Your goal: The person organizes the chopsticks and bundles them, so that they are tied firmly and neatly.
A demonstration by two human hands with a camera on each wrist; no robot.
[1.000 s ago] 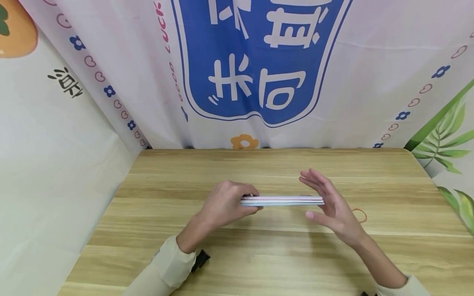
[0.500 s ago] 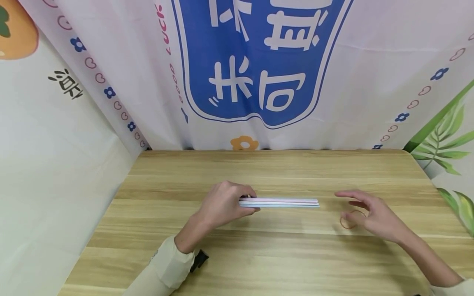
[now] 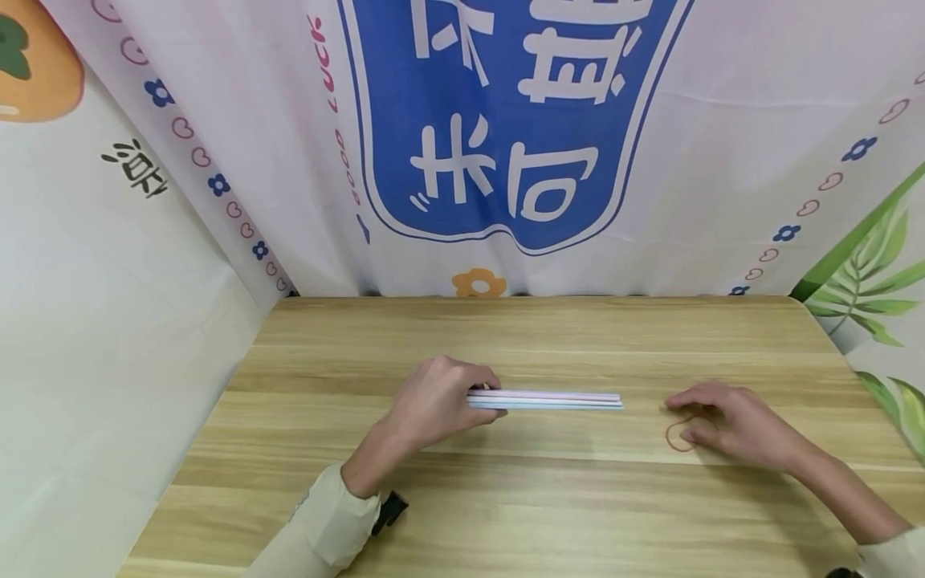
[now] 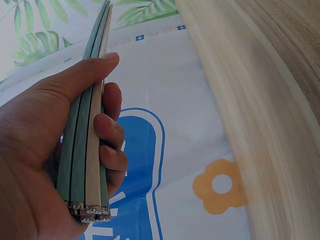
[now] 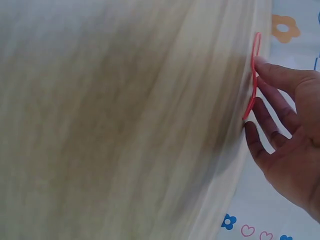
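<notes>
I grip the bundle of slim sticks (image 3: 545, 400) in my left hand (image 3: 441, 401), thumb on one side and fingers curled round the other, near the bundle's left end. The bundle lies crosswise before me, seemingly just above the table (image 3: 542, 514). My right hand (image 3: 744, 425) is to the right of the bundle's free end, thumb and fingers spread apart, not pinching anything. The thin red band (image 5: 254, 75) is right there at those fingertips, on the table, well apart from the bundle; I cannot tell whether my thumb touches it. I judge the step in hand to be picking up the band. The next move calls for a fine pinch on that thin loop, close to the wood, with the bundle gripped steadily so no stick slides out.
</notes>
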